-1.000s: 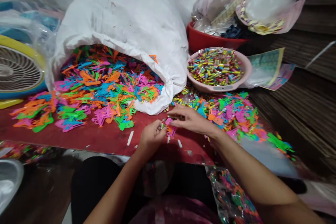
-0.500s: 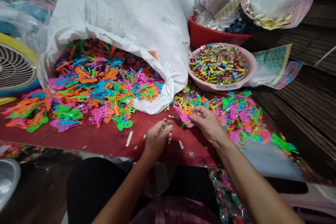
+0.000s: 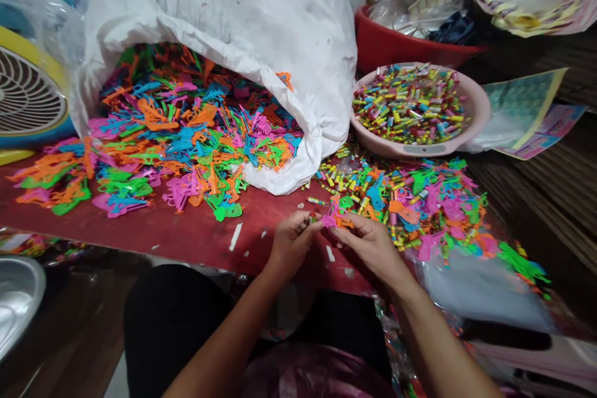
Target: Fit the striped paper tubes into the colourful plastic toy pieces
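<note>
**Left hand [image 3: 293, 244] and right hand [image 3: 370, 247] meet low over a red worktop [image 3: 196, 242].**
The left hand's fingers are closed on a small striped tube [image 3: 312, 219], and the right hand pinches a pink plastic piece [image 3: 329, 221] just beside it. A loose heap of plastic shapes and tubes [image 3: 420, 202] lies by the right hand. Behind, a white sack [image 3: 224, 6] spills more shapes [image 3: 186, 130], near a pink basin [image 3: 422, 149] full of tubes.

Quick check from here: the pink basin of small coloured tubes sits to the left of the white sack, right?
No, wrong side: the head view shows the pink basin to the right of the white sack, not the left. It does hold the small coloured tubes.
</note>
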The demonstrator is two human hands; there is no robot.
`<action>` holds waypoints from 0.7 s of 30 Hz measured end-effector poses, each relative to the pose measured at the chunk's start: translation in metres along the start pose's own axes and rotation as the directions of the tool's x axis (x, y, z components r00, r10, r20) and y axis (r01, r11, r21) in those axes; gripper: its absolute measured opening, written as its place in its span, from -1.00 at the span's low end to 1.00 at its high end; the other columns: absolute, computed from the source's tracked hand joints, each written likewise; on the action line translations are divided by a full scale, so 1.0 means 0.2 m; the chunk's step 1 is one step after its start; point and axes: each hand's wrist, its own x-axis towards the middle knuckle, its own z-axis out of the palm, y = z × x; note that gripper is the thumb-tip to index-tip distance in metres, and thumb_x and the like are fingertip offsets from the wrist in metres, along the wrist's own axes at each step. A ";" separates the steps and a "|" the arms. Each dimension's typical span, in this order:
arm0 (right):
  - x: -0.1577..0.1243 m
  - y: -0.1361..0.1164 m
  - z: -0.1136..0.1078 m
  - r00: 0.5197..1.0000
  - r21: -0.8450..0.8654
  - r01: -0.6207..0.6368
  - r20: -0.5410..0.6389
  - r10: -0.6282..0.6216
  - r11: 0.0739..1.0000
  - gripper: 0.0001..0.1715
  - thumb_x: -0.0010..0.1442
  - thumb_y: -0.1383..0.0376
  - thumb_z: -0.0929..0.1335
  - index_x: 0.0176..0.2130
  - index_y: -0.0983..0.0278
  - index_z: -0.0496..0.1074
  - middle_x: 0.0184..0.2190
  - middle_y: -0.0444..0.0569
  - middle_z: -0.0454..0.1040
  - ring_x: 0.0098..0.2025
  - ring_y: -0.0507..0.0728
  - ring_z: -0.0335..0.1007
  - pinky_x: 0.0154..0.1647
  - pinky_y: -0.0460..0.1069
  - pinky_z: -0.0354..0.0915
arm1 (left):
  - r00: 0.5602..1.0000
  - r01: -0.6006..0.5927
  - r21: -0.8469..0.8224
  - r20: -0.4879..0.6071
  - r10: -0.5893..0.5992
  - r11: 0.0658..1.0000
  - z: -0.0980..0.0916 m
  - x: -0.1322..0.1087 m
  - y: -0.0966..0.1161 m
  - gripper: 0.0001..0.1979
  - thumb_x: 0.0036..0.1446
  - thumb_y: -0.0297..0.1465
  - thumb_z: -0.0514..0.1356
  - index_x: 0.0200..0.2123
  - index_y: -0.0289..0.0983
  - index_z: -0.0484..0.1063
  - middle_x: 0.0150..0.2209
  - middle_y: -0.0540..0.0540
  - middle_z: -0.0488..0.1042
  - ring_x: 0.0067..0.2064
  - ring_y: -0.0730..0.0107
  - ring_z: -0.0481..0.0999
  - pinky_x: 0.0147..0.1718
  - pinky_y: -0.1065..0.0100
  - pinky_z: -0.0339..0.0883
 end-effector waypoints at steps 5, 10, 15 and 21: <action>-0.01 -0.03 0.01 0.982 0.072 0.042 -0.186 -0.028 0.996 -0.78 0.21 0.09 0.40 -0.32 0.18 0.47 -0.49 -0.13 0.45 -0.48 0.08 0.37 -0.44 -0.04 0.30 | 0.990 -0.139 0.118 0.026 0.137 0.983 -0.01 0.01 0.00 -0.73 0.23 -0.25 0.16 -0.13 -0.24 0.57 -0.41 -0.05 0.44 -0.41 0.39 0.38 -0.42 0.42 0.21; -0.06 -0.10 0.10 0.957 -0.025 0.057 -0.282 -0.062 0.998 -0.77 0.26 0.10 0.36 -0.37 0.16 0.42 -0.61 -0.16 0.41 -0.57 0.07 0.33 -0.49 -0.03 0.26 | 0.990 -0.138 0.112 0.000 0.139 0.984 0.01 -0.01 0.00 -0.83 0.16 -0.29 0.23 -0.34 -0.26 0.55 -0.44 -0.02 0.47 -0.39 0.40 0.40 -0.38 0.44 0.21; -0.09 -0.10 0.18 0.948 -0.149 0.072 -0.296 -0.114 0.986 -0.74 0.27 0.10 0.34 -0.41 0.15 0.38 -0.62 -0.16 0.39 -0.59 0.09 0.31 -0.51 -0.01 0.23 | 0.995 -0.082 0.059 -0.052 0.085 0.995 0.02 -0.02 -0.01 -0.81 0.15 -0.28 0.23 -0.41 -0.27 0.51 -0.49 0.01 0.44 -0.45 0.45 0.36 -0.43 0.46 0.19; -0.09 -0.08 0.18 0.928 -0.322 0.114 -0.304 -0.217 0.940 -0.71 0.28 0.14 0.32 -0.46 0.16 0.33 -0.59 -0.14 0.34 -0.53 0.09 0.26 -0.46 -0.02 0.17 | 0.991 -0.092 0.131 -0.086 0.104 0.987 0.01 -0.02 -0.02 -0.83 0.15 -0.29 0.22 -0.37 -0.26 0.54 -0.47 0.00 0.46 -0.42 0.43 0.37 -0.42 0.46 0.18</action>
